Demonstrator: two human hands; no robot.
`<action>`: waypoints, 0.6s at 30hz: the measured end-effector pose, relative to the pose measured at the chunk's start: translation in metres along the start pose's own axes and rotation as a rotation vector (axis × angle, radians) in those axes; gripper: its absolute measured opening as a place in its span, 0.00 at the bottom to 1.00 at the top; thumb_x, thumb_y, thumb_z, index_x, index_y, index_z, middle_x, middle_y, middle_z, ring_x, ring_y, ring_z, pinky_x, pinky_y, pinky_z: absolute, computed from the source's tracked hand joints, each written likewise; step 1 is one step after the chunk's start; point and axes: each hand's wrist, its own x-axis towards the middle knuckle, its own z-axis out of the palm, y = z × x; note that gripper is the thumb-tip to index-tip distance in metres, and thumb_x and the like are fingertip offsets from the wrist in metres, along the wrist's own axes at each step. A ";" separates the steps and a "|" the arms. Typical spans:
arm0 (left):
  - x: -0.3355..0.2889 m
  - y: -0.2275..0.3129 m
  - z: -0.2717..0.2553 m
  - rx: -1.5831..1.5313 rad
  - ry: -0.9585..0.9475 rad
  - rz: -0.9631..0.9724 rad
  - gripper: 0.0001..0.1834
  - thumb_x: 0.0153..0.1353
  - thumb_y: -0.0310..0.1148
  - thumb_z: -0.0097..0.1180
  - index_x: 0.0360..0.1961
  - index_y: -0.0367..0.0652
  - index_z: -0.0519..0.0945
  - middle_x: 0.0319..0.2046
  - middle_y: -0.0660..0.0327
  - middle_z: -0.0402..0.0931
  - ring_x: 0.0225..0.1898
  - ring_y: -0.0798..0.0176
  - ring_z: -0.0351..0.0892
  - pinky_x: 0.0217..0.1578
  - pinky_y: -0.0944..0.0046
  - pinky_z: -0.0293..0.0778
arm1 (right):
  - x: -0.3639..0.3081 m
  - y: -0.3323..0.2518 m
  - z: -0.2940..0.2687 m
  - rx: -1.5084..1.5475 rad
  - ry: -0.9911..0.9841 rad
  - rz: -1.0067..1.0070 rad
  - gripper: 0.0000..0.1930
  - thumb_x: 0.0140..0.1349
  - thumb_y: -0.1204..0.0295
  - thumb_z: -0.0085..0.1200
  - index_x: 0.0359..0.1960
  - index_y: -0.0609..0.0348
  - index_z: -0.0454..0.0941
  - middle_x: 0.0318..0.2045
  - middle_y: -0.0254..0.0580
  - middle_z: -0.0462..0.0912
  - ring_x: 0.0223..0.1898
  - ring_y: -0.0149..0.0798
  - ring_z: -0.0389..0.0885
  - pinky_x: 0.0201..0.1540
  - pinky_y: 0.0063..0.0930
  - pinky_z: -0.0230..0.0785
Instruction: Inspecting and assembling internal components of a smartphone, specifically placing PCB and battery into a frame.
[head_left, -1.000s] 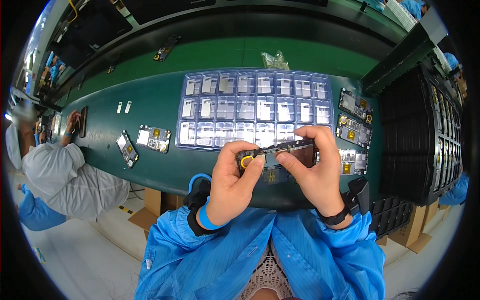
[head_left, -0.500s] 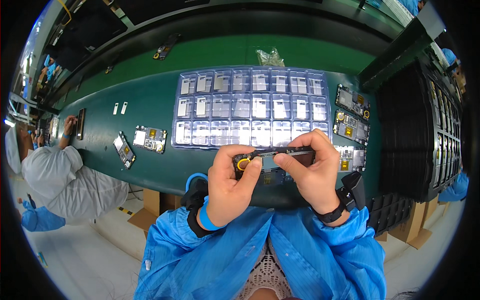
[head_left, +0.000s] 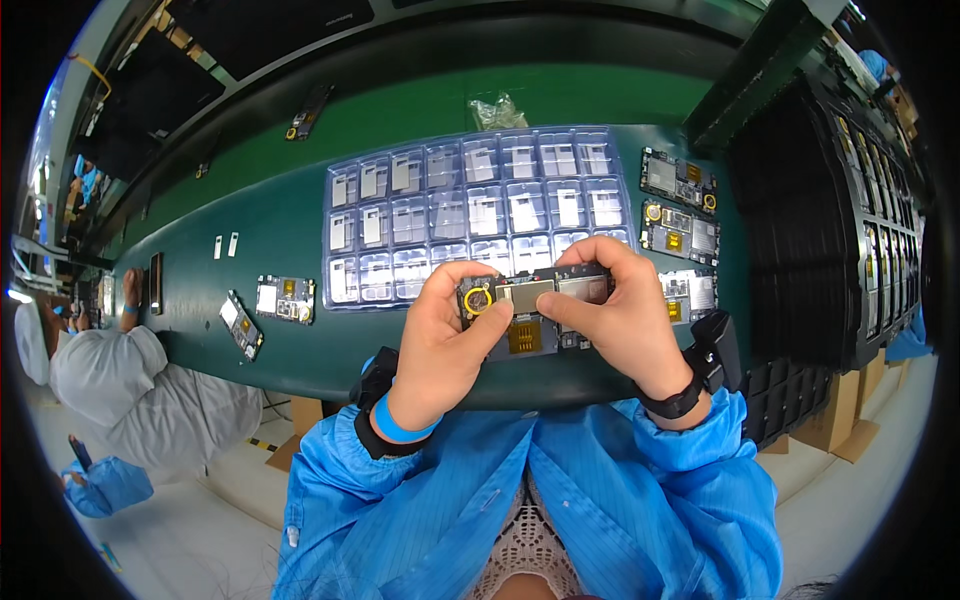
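Observation:
Both hands hold a circuit board (head_left: 527, 338) in front of my chest, its face with metal shields and a gold patch turned up. My left hand (head_left: 447, 345) grips the left end, beside a yellow ring, with the thumb on the face. On the other end my right hand (head_left: 625, 325) is closed, its thumb pressing on a silver shield plate near the board's middle. The fingers behind the board are partly hidden. Just beyond lies a clear plastic tray (head_left: 327, 240) whose compartments hold silver metal plates.
More circuit boards (head_left: 680, 232) lie right of the tray, and others (head_left: 286, 298) to its left, near two small white strips (head_left: 233, 244). A tall stack of black trays (head_left: 800, 230) stands at the right. Behind the clear tray is a crumpled plastic bag (head_left: 497, 112). A co-worker (head_left: 110, 370) sits at the left.
The board has tilted so its face now shows more toward me, revealing the gold patch. Both hands still hold it. My view has shifted slightly, moving the table's contents left in the picture.

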 end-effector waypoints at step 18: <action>0.152 0.034 -0.055 0.152 0.189 0.281 0.17 0.53 0.29 0.55 0.43 0.38 0.69 0.39 0.60 0.72 0.38 0.66 0.74 0.38 0.68 0.71 | -0.094 -0.058 -0.198 0.054 0.797 -0.188 0.16 0.55 0.70 0.50 0.45 0.63 0.70 0.27 0.28 0.72 0.21 0.18 0.62 0.23 0.11 0.50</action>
